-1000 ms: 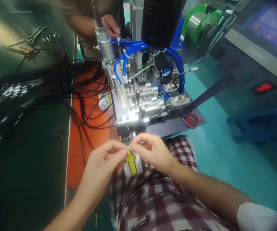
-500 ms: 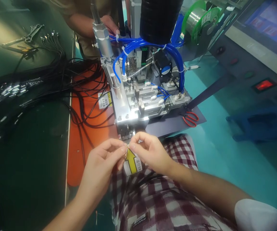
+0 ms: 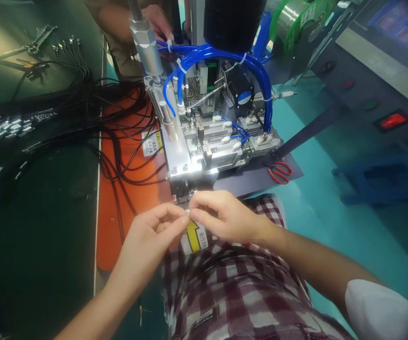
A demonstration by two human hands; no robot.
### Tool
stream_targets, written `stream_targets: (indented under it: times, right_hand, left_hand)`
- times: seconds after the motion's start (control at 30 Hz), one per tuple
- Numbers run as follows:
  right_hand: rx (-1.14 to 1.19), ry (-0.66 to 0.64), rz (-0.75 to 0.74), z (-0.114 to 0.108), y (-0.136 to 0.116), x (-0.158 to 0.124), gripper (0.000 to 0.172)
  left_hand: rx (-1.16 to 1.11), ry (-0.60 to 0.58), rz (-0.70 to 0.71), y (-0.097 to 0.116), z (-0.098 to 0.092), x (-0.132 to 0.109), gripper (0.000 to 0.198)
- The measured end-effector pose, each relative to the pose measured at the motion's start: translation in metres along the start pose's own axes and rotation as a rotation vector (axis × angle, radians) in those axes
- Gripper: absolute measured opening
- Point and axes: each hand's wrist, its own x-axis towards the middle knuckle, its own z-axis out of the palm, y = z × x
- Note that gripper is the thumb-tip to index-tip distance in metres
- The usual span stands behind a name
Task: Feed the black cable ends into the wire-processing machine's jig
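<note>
My left hand (image 3: 150, 238) and my right hand (image 3: 218, 215) meet fingertip to fingertip just in front of the metal machine (image 3: 204, 141). Both pinch one tiny metal part (image 3: 189, 215), too small to name. Below the fingers shows a white label with a yellow arrow (image 3: 194, 237). My lap in a checked cloth (image 3: 232, 288) lies under the hands.
Black cables (image 3: 65, 118) with metal ends spread over the orange mat (image 3: 126, 189) and dark table at left. Blue hoses (image 3: 225, 59) arch over the machine. Red scissors (image 3: 280, 172) lie right of it. Another person's hand (image 3: 157, 21) rests behind the machine. A control panel with a red switch (image 3: 390, 121) stands right.
Both hands stayed pinched together and shifted slightly up toward the machine's front; the view tilted down a little.
</note>
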Motion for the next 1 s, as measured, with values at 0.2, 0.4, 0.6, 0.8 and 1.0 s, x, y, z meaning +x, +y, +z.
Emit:
stream_targets:
  times: [0.2,0.4,0.6,0.8,1.0]
  right_hand:
    - [0.259,0.075,0.022,0.006,0.020,-0.005,0.016]
    - [0.418,0.223,0.167,0.008,0.044,0.003,0.020]
    - [0.417,0.276,0.217,0.014,0.060,0.009,0.021]
    - [0.415,0.301,0.221,0.018,0.063,0.011,0.021]
    - [0.389,0.320,0.230,0.020,0.064,0.010,0.019]
  left_hand:
    - [0.157,0.001,0.172,0.005,0.005,0.001,0.022]
    - [0.589,0.208,0.649,0.007,0.010,0.019,0.010]
    - [0.791,0.203,0.843,-0.001,0.008,0.038,0.018]
    - [0.803,0.231,0.862,-0.008,0.005,0.043,0.019]
    - [0.828,0.230,0.889,-0.011,0.002,0.044,0.024]
